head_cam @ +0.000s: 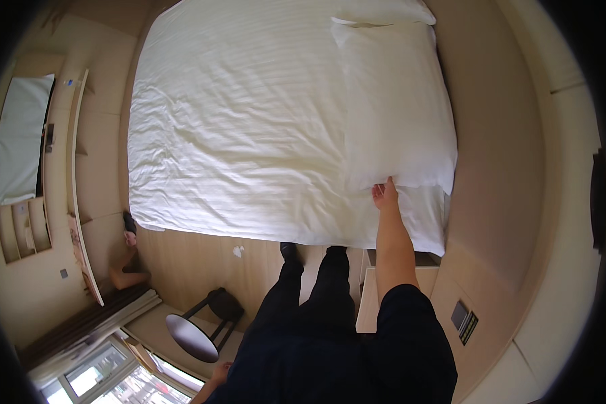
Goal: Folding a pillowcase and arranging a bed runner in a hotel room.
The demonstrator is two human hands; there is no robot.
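A white pillow (396,106) lies at the right end of a bed with a wrinkled white striped cover (242,126). My right hand (385,193) is at the pillow's near edge, thumb on top and fingers curled at its underside, pinching the edge. Beyond it, part of another white pillow (384,11) shows at the top of the view. Low in the picture, my left hand (222,372) hangs beside my body, partly hidden by my dark clothing, and its fingers are hard to make out.
A round dark side table (192,337) stands on the wood floor at lower left, near a window and curtain (96,328). A bedside cabinet (367,303) is by my right leg. A scrap of white paper (238,251) lies near the bed. A long shelf (72,166) runs along the left.
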